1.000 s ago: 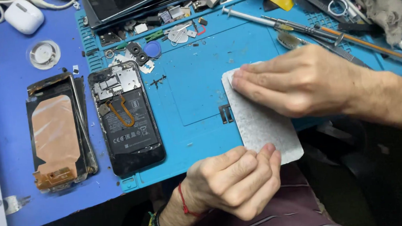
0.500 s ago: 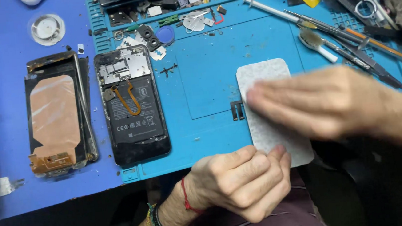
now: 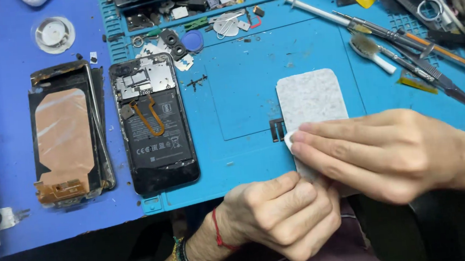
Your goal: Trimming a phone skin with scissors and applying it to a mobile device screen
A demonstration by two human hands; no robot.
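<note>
Right hand (image 3: 387,155), fingers pressed together flat, rubs a small white pad on the speckled grey rectangular panel (image 3: 311,99) at the teal mat's (image 3: 241,102) 5 o'clock edge; left hand (image 3: 282,217), fingers curled, pinches its near end. Panel overhangs the worktop: hard pressure could tip or crack it.

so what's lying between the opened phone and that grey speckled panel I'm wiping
Head view: mostly bare blue mat between the opened phone and grey speckled panel, except a cluster of tiny dark screws near the phone.

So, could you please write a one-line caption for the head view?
Right hand wipes a grey speckled panel on the blue mat; left hand steadies its near end, opened phone alongside.
</note>
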